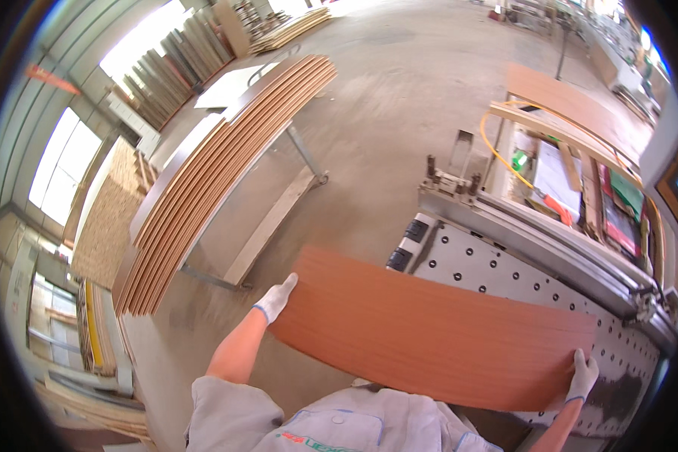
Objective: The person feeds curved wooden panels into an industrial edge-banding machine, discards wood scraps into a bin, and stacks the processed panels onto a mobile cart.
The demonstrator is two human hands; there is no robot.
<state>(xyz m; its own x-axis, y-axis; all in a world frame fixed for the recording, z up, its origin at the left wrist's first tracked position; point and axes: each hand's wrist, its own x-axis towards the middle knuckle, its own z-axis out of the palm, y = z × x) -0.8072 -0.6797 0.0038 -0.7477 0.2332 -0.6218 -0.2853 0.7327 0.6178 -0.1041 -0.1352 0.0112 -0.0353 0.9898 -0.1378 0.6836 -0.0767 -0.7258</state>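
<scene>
Between my two gloved hands is a long reddish-brown wood-grain panel (429, 331), lying roughly flat in front of my body. My left hand (279, 295), in a white glove with a blue cuff, grips its left end; the thumb is on the edge and the fingers beneath are hidden. At the right end, my right hand (582, 375) grips the panel's short edge in a matching glove. The panel's right part covers some of a grey machine table (459, 260) dotted with dark round studs. Its left part reaches out past that table over the floor.
A stack of similar panels (226, 158) rests on a wheeled metal trolley (303, 151) to the left. A metal beam (550, 241) runs along the machine table's far side. Beyond it stands a workbench with another brown panel (565, 102) and a yellow hose (493, 151).
</scene>
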